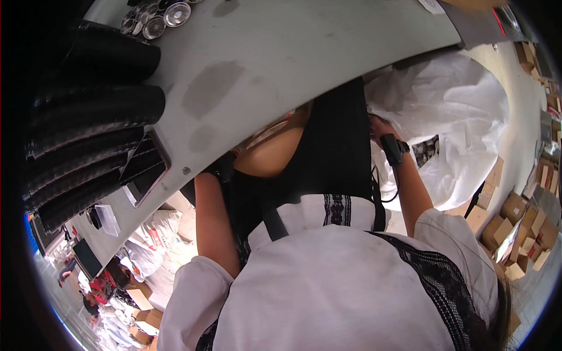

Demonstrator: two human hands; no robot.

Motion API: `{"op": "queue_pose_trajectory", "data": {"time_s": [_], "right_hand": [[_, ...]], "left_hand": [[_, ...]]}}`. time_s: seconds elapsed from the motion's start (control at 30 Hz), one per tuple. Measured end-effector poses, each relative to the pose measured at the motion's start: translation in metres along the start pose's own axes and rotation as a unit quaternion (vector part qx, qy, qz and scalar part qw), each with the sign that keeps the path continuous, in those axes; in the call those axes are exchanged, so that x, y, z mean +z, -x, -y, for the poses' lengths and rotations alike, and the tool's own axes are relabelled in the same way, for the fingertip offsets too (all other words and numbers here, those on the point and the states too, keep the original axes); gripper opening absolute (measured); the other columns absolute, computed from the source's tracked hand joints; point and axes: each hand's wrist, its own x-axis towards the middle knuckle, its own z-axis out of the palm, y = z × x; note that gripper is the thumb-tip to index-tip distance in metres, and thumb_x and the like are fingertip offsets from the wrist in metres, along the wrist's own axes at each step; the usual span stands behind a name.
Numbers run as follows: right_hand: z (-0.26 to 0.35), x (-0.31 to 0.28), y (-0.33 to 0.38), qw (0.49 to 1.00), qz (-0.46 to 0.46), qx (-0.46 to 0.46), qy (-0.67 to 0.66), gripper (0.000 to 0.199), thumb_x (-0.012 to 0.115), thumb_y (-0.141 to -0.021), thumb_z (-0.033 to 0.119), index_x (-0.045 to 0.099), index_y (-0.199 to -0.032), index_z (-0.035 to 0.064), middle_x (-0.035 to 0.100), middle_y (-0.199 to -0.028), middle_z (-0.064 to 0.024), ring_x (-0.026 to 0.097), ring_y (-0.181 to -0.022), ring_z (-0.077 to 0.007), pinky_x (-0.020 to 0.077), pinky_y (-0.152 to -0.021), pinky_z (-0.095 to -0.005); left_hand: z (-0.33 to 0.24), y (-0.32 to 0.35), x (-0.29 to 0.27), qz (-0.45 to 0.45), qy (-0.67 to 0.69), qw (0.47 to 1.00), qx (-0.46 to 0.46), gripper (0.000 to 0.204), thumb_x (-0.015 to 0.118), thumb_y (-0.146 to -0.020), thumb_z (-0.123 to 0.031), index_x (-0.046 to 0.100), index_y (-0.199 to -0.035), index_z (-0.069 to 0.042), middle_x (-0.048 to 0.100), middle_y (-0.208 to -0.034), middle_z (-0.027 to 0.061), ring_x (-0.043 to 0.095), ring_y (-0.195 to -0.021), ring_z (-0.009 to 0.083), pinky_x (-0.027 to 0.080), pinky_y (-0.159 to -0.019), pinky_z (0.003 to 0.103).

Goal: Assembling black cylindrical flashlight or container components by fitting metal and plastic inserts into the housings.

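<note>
A grey worktop [281, 50] crosses the upper view on a slant, its edge bent by the lens. The surface looks smooth and matt, marked with dark, blurry-edged stains [213, 88]; a small round fitting [186, 171] sits near the edge. Along the left lie thick black rolls [99, 105], side by side, glossy and ribbed with creases. A phone [145, 169] with a pale pinkish frame lies against their ends, and farther down is a clear plastic box [107, 220]. At the top, shiny metal discs [155, 23] with finely ridged faces lie in a heap.

On the right, a pale floor [521, 134] runs back to open cardboard boxes [521, 228], jumbled and hard-edged. More boxes and white sacks [155, 237] crowd the lower left.

A big white bag [448, 99], thin, crinkled and slightly see-through, stands beside the worktop at the person's right; small dark and shiny pieces [426, 151] show in it. The right hand [380, 127] is at the bag's near side, partly covered; I cannot tell whether it grips anything. A black watch [403, 146] circles that wrist. The left forearm [213, 216] reaches toward the worktop's edge, but its hand is hidden, so its state cannot be told.
</note>
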Motion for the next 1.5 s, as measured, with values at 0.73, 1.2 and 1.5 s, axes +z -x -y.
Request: {"op": "queue_pose_trajectory", "data": {"time_s": [0.73,1.2,1.5], "right_hand": [[-0.057,-0.028,0.000,0.995,0.036,-0.073,-0.059,0.054,0.042,-0.094,0.038,0.033,-0.138,0.0075,0.041,-0.137,-0.0159,0.043,-0.123,-0.0293,0.0297,-0.105,-0.0367],[-0.049,-0.013,0.017,0.991,0.051,-0.103,-0.065,0.047,0.032,-0.096,0.023,0.030,-0.137,0.0000,0.039,-0.138,-0.0195,0.042,-0.124,-0.0295,0.0294,-0.106,-0.0366],[-0.080,-0.042,-0.008,0.974,0.145,-0.130,-0.114,0.054,0.033,-0.093,0.029,0.028,-0.137,-0.0022,0.035,-0.139,-0.0194,0.038,-0.126,-0.0274,0.0293,-0.106,-0.0354]], "left_hand": [[-0.043,-0.024,-0.013,-0.029,0.021,0.999,0.027,0.041,0.046,-0.091,-0.027,0.043,-0.129,-0.012,0.053,-0.126,0.0092,0.057,-0.109,0.0212,0.044,-0.078,0.034],[-0.060,-0.032,-0.005,-0.057,0.115,0.992,-0.008,0.037,0.040,-0.093,-0.025,0.043,-0.128,-0.011,0.052,-0.127,0.0076,0.054,-0.112,0.0221,0.045,-0.081,0.035],[-0.049,-0.034,-0.038,-0.033,0.204,0.976,0.068,0.037,0.041,-0.093,-0.028,0.044,-0.126,-0.010,0.049,-0.130,0.0060,0.050,-0.117,0.0230,0.042,-0.089,0.040]]}}
